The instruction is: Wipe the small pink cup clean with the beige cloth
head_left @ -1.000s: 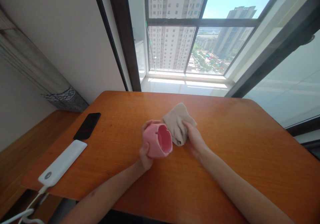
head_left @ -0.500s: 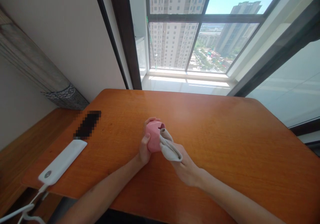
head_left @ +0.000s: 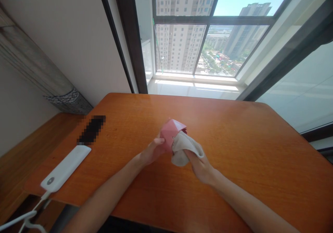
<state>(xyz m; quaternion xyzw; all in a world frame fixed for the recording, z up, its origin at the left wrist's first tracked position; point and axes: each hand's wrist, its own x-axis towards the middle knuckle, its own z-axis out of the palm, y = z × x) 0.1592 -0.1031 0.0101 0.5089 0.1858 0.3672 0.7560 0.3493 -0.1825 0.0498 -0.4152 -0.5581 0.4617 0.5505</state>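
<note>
My left hand [head_left: 153, 149] grips a pink, angular object [head_left: 168, 133] from its left side, thumb on the near face. It looks hollow, with a dark opening toward the right; its exact kind I cannot make out. A light grey cloth [head_left: 183, 146] is bunched in my right hand [head_left: 200, 167], whose fingers are partly wrapped in it. The cloth presses against the right side of the pink object, at its opening. Both things are held above the middle of the wooden table [head_left: 234, 146].
At the table's left edge lies a long white power strip or charger-like device [head_left: 66, 169] with a white cable [head_left: 19, 219] hanging off. Behind it is a dark pixelated object [head_left: 92, 129]. A window [head_left: 208, 45] stands beyond the far edge; a curtain [head_left: 65, 91] hangs at left.
The pink object has moved right and slightly up and has been turned, with my left hand on it. The cloth has spread over its near right side as my right hand shifted right.
</note>
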